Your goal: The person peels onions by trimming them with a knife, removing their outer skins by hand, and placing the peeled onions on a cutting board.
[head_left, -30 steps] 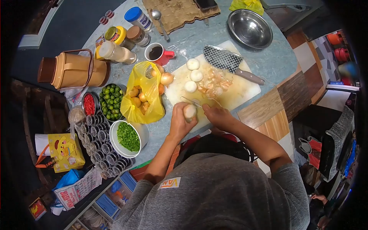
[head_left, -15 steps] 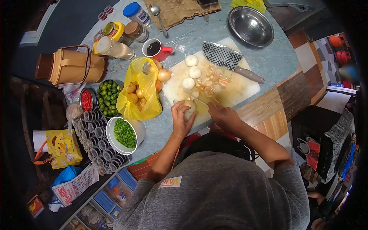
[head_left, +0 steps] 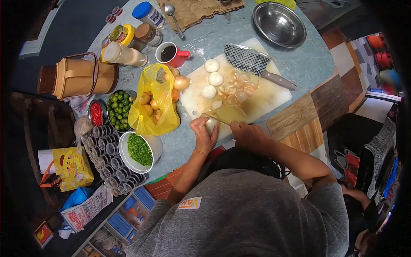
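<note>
My left hand is closed around a pale onion at the near edge of the white cutting board. In my right hand is a small knife, its thin blade lying against the top of that onion and its handle hidden by my fingers. Beyond them on the board sit several peeled white onions in a rough row, with a smaller piece nearest me. Loose onion skins are scattered beside the row. A wide cleaver with a patterned blade rests across the board's far right side.
Left of the board stand a yellow plastic bag of unpeeled onions, a red mug of dark liquid, a bowl of green limes and a white tub of chopped greens. A steel bowl is at the far right.
The knife has come across onto the onion's top, and my right hand has shifted slightly left and toward me. The onion is held lower. The view has shifted slightly.
</note>
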`<state>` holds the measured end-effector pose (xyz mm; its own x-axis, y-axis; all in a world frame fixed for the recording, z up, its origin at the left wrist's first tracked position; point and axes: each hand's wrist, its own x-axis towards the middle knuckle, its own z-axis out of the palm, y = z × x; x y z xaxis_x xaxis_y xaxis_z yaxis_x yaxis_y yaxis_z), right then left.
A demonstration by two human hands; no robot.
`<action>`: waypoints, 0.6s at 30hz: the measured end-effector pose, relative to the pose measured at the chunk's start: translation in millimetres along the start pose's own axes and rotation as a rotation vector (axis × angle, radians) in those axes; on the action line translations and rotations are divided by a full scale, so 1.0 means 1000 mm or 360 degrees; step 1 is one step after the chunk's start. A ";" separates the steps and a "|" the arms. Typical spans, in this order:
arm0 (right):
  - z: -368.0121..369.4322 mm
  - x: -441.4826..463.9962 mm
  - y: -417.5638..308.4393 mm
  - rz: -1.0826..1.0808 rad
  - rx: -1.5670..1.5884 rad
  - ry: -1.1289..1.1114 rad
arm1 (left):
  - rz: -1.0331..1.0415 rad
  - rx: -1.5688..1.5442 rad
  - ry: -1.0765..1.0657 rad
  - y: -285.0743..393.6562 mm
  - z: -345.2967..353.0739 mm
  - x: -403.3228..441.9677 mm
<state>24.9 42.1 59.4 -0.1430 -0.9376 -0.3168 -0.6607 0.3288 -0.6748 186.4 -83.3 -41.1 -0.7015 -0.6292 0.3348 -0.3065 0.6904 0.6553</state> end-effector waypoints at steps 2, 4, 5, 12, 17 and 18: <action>-0.006 0.003 -0.004 0.0026 -0.0022 -0.0070 | 0.0048 -0.0003 0.0015 -0.003 0.001 0.000; -0.009 0.006 -0.006 0.0079 -0.0057 -0.0160 | 0.0073 -0.0002 0.0025 -0.004 0.001 -0.001; -0.008 0.008 -0.007 0.0089 -0.0057 -0.0164 | 0.0075 0.0000 0.0028 -0.004 0.001 -0.001; -0.012 0.014 -0.012 0.0088 -0.0004 -0.0204 | 0.0203 -0.0041 0.0052 -0.004 -0.001 0.004; -0.006 0.015 -0.005 0.0031 0.0056 -0.0163 | 0.0134 -0.0051 0.0072 -0.001 0.000 0.002; -0.003 0.020 -0.005 -0.0037 0.0071 -0.0098 | 0.0117 -0.0051 0.0083 -0.001 0.000 0.003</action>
<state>23.1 21.6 58.0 -0.0814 -0.9369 -0.3399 -0.6297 0.3127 -0.7111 184.5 -85.2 -41.0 -0.6864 -0.5956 0.4173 -0.2342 0.7243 0.6485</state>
